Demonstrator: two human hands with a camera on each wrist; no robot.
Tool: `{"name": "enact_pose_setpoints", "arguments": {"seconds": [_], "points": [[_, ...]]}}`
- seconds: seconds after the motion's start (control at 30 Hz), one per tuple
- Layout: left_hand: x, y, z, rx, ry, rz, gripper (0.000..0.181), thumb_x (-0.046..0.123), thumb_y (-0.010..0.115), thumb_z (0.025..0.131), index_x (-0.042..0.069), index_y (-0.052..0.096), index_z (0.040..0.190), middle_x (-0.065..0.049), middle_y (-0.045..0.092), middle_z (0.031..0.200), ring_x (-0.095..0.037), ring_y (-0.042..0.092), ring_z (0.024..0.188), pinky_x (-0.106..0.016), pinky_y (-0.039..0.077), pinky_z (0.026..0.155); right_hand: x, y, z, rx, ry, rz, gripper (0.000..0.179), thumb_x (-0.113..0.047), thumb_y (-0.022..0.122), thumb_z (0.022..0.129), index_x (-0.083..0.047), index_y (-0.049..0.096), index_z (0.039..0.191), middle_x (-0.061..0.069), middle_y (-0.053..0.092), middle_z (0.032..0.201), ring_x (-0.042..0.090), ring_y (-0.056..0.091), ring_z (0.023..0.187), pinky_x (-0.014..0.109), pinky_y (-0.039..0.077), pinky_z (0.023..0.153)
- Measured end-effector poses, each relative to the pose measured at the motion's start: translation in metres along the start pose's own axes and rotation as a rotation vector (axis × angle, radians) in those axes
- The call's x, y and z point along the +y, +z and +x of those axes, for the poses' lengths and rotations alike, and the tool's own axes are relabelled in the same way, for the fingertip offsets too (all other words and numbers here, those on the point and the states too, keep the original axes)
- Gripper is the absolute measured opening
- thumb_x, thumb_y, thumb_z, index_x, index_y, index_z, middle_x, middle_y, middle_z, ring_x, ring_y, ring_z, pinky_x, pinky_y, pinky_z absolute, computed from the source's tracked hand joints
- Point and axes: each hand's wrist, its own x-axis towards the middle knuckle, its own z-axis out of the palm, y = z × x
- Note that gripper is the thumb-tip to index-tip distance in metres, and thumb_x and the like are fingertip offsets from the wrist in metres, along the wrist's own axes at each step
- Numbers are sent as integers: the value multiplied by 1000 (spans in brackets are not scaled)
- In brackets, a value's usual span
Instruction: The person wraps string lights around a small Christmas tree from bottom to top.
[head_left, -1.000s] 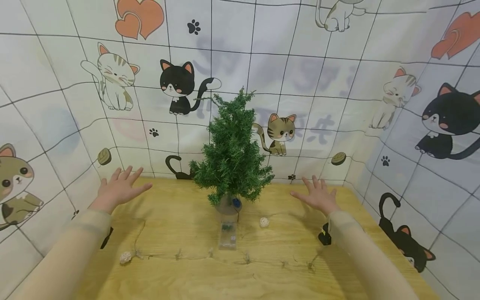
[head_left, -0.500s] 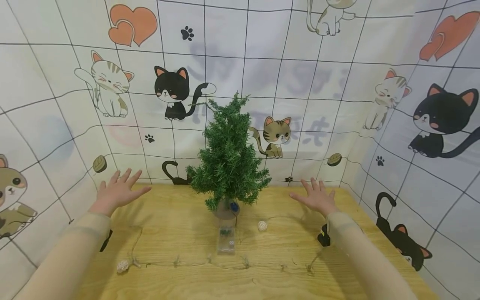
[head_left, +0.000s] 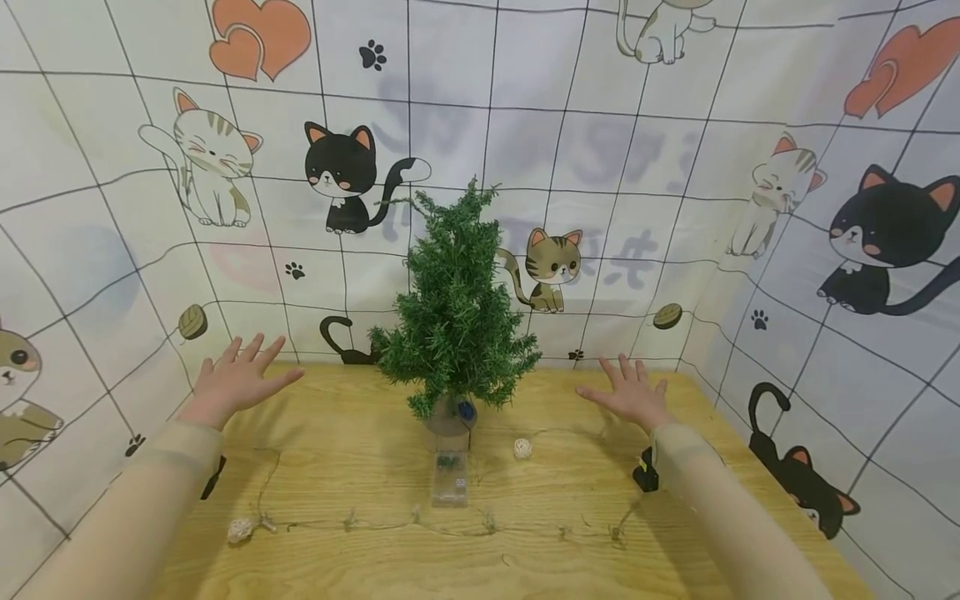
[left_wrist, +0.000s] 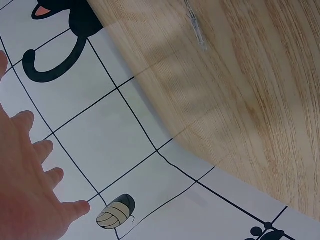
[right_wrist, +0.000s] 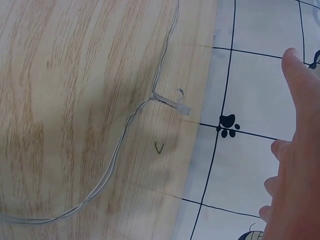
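Note:
My left hand (head_left: 242, 380) is spread over the back left of the table, fingers straight, holding nothing. Across from it, my right hand (head_left: 632, 397) is spread in the same way over the back right. Between them a small green artificial tree (head_left: 457, 308) stands upright on a round base. A clear battery box (head_left: 450, 482) lies in front of this base. From side to side on the table runs a string of lights (head_left: 416, 523) with thin wire. In the right wrist view, one clear bulb (right_wrist: 172, 103) of the string lies near the table edge.
A white woven ball (head_left: 241, 530) lies at the left end of the string, and another white ball (head_left: 522, 448) sits right of the tree. Cat-patterned cloth (head_left: 630, 100) surrounds the wooden table (head_left: 352, 567) at the back and sides. A green snippet (right_wrist: 159, 148) lies by the wire.
The head view has shifted slightly, so the tree and table things appear a little further left. Both hands keep their spread pose.

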Motion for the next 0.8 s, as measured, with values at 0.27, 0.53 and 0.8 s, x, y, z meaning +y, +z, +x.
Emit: {"name": "enact_pose_setpoints", "arguments": {"seconds": [0.27,0.53,0.8], "points": [[4,-4,-2,0,1,1,93,75,34,90,14,10,156,-28,7,156,-56,-2,138,-77,-3,98,1,-2,3,7,-4,-2,98,-76,40,87,-12,14,156,27,-3,157,54,-10,138,77,-14,94],[5,-4,-2,0,2,5,93,74,33,91,14,9,157,-28,5,156,-56,-3,138,-76,-4,98,3,-2,4,14,1,2,97,-77,38,87,-12,17,156,28,1,157,53,-10,139,77,-12,95],[7,-3,-2,0,12,4,93,75,32,90,13,11,156,-28,3,156,-55,-6,138,-76,-6,99,2,-1,3,0,9,9,93,-75,34,90,-11,16,156,28,-2,157,52,-12,139,76,-15,95]]}}
